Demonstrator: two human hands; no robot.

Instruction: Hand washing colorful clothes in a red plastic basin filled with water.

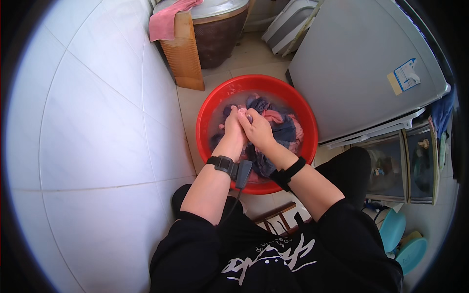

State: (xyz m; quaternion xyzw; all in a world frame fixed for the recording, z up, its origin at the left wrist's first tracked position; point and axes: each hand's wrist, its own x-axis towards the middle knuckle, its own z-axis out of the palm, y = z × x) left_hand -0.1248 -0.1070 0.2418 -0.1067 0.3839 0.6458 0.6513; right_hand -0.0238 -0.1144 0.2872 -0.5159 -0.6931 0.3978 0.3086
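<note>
A round red plastic basin (311, 135) stands on the tiled floor between my legs, holding cloudy water and soaked cloth. Dark blue cloth (284, 132) and pink cloth (273, 116) lie tangled in it. Above the cloth, near the middle of the basin, my left hand (234, 126) and my right hand (256, 126) are pressed together. Between them, at the fingertips, a bit of wet pink and dark cloth seems to show, largely hidden by the fingers. Both wrists wear black straps.
White wall tiles (95, 121) rise at the left. A wooden washboard (185, 55) leans against a brown vat (220, 36), with a pink cloth (165, 22) over its top. At the right stand a grey appliance (351, 73), a drawer unit (388, 168) and turquoise basins (412, 256).
</note>
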